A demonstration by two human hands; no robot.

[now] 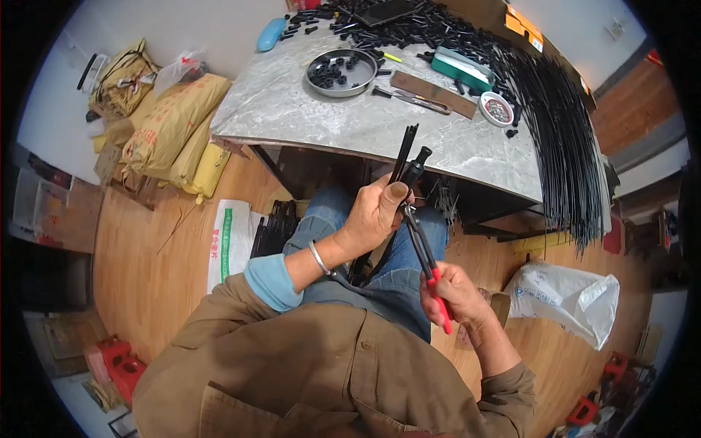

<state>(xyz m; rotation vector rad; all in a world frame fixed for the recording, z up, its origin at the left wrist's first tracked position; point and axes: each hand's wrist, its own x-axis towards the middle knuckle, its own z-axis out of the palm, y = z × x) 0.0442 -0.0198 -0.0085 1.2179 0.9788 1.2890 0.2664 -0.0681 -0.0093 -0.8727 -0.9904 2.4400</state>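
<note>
Above my lap, my left hand point(372, 213) is closed around several thin black rods point(406, 148) and a black cylindrical part point(417, 166). They point up past my thumb toward the table edge. My right hand point(454, 295) grips long-handled pliers point(420, 241) by their red handles. The metal jaws meet the lower end of the black part just beneath my left thumb. My fingers partly hide what the jaws bite on.
Ahead stands a marbled grey table point(292, 120) bearing a round metal bowl point(340, 90) of small black pieces, a heap of black parts point(438, 33) and a long black rod bundle point(558, 139). A white sack point(558, 296) lies at right; yellow sacks point(175, 131) are stacked at left.
</note>
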